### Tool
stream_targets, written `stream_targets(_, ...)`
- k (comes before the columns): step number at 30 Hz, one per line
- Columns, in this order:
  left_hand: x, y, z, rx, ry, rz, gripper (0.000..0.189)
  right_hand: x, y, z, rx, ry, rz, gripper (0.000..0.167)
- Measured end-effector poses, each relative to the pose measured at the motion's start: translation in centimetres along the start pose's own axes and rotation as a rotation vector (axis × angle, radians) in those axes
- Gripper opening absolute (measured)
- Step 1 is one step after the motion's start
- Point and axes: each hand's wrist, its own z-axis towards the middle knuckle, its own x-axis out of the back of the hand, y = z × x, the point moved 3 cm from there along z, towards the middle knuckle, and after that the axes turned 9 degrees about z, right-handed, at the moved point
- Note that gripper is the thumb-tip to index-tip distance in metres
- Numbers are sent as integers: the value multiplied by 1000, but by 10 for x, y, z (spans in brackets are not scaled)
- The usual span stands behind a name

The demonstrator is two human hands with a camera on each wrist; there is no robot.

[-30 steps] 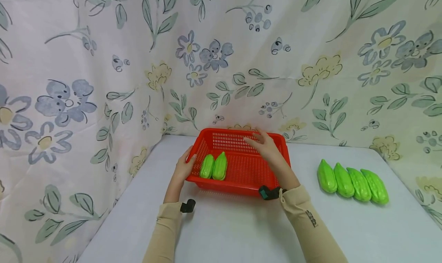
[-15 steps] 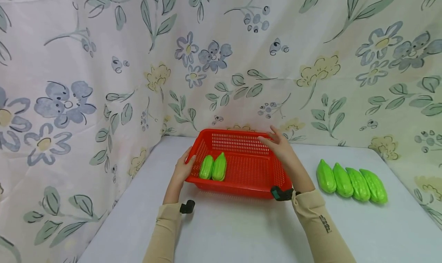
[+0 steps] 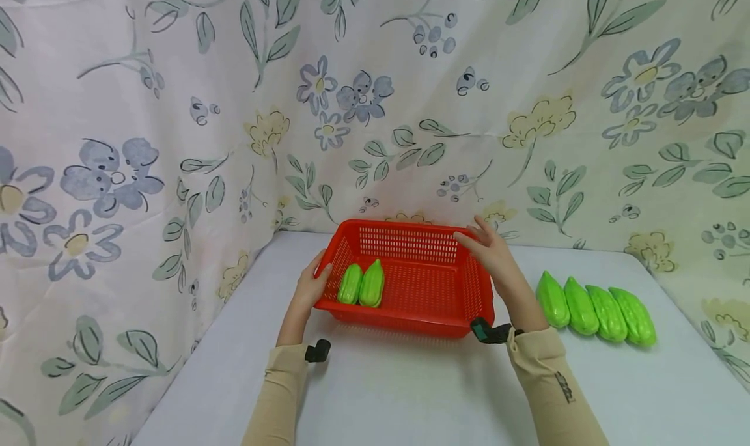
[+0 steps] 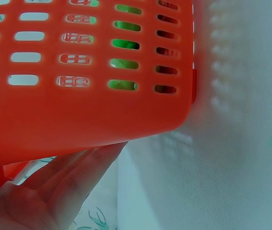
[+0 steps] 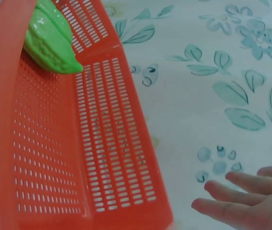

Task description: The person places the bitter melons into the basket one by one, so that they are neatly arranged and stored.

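Observation:
A red perforated plastic basket stands on the table with two green bitter melons lying side by side in its left end. My left hand grips the basket's left rim, thumb on the inner side and fingers outside. In the left wrist view, the fingers lie along the basket's wall. My right hand hovers at the basket's right end, fingers spread and holding nothing. In the right wrist view, the right hand is apart from the basket's rim.
Several more bitter melons lie in a row on the white table, right of the basket. A floral curtain hangs behind and at the left, close behind the basket's back rim.
My right hand has moved to the right, from above the basket's inside to its right rim. My left hand stays on the left rim, and the bitter melons lie as before.

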Motion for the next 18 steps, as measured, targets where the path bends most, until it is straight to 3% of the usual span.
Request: stream_targets(18, 0, -2, 1, -2, -11, -8, 56, 32, 10, -9, 31, 43, 11, 88)
